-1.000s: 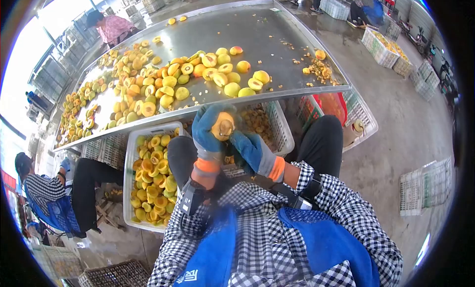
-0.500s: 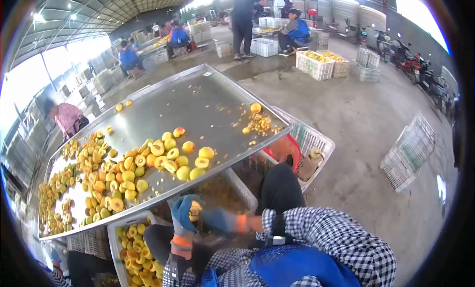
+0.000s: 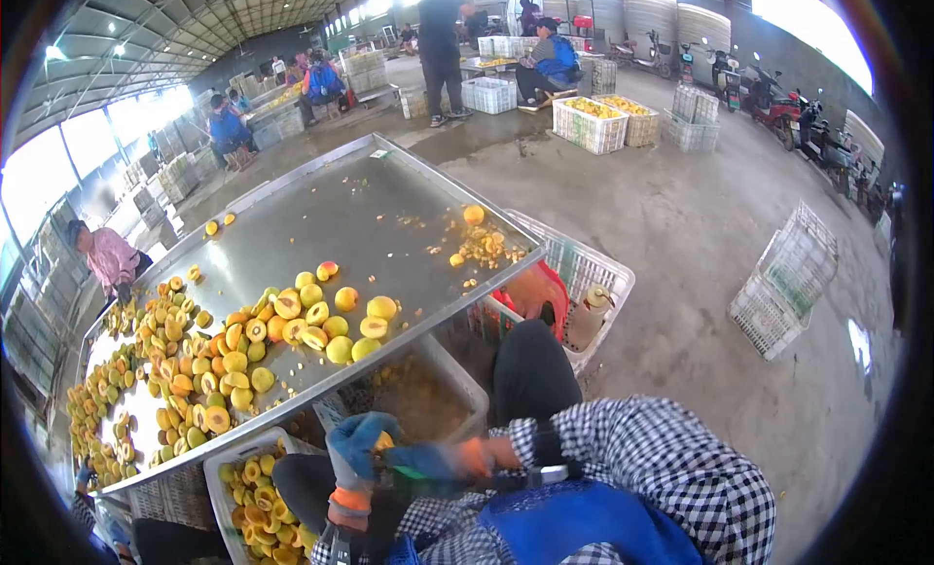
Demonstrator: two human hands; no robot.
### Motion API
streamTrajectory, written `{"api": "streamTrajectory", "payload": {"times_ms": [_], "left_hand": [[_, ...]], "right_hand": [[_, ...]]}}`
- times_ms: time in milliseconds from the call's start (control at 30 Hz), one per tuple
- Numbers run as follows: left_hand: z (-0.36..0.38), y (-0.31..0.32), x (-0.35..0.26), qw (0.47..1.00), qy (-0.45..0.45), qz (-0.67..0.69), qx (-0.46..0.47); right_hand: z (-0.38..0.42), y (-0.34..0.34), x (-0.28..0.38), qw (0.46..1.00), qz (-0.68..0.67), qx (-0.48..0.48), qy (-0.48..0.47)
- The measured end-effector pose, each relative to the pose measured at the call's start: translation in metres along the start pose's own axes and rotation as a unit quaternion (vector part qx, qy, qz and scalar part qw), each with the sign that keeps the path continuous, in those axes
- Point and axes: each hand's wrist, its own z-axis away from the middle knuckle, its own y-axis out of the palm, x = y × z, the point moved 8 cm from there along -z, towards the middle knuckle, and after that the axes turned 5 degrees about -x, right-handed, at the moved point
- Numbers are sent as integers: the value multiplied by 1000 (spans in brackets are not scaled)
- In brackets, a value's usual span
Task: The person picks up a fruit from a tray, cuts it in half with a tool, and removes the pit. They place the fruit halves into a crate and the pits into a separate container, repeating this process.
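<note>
Fruit (image 3: 235, 362) on metal tbl (image 3: 331, 215), concrete flr (image 3: 662, 234) around.

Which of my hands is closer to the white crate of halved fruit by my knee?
Left. Your left hand is across your left knee from the crate; your right hand, blurred, is farther to the crate's right.

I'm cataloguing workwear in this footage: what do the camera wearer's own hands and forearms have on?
The left hand and right hand wear blue gloves with orange cuffs. The right sleeve is black-and-white checked, with a black strap near the wrist.
</note>
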Motion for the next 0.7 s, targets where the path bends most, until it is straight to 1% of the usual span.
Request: {"api": "streamTrajectory", "payload": {"times_ms": [33, 67, 100, 167, 200, 233, 300, 333, 433, 467, 533, 567, 600, 633, 700], "left_hand": [[9, 5, 5, 999, -13, -28, 25], [12, 7, 8, 999, -2, -29, 32], [16, 9, 10, 999, 9, -29, 39], [17, 15, -8, 997, -1, -35, 64], [14, 14, -6, 996, 7, -45, 74], [11, 13, -3, 995, 17, -55, 83], [4, 18, 2, 990, -64, 28, 124], [1, 17, 4, 992, -61, 4, 111], [-13, 16, 7, 996, -18, 0, 91], [-11, 17, 3, 996, -26, 77, 35], [-15, 20, -1, 993, -12, 120, -1], [-19, 16, -2, 990, -4, 143, -21], [-24, 21, -4, 990, 7, 130, 46], [-29, 27, 3, 988, -14, 132, 76], [-34, 27, 23, 981, -74, 133, 117]], "right_hand": [[1, -13, -14, 990, 127, 58, -35], [3, -13, -15, 989, 123, 78, -10], [8, -11, -16, 993, 93, 69, -4], [27, 12, 6, 998, 33, 52, 6], [22, 16, -6, 997, -68, 1, 41], [18, 13, -18, 997, -69, 1, 45], [12, 7, -43, 996, -71, 1, 52], [17, 9, -28, 994, -61, 22, 83], [15, 12, -22, 992, -118, 11, 45], [17, 15, -13, 992, -120, -10, 28], [20, 24, 10, 992, -121, -21, 16], [21, 27, 17, 992, -121, -12, 20], [23, 28, 23, 992, -122, -2, 28], [25, 28, 22, 991, -125, 10, 45], [11, 9, 13, 998, -41, 40, -10]]}}
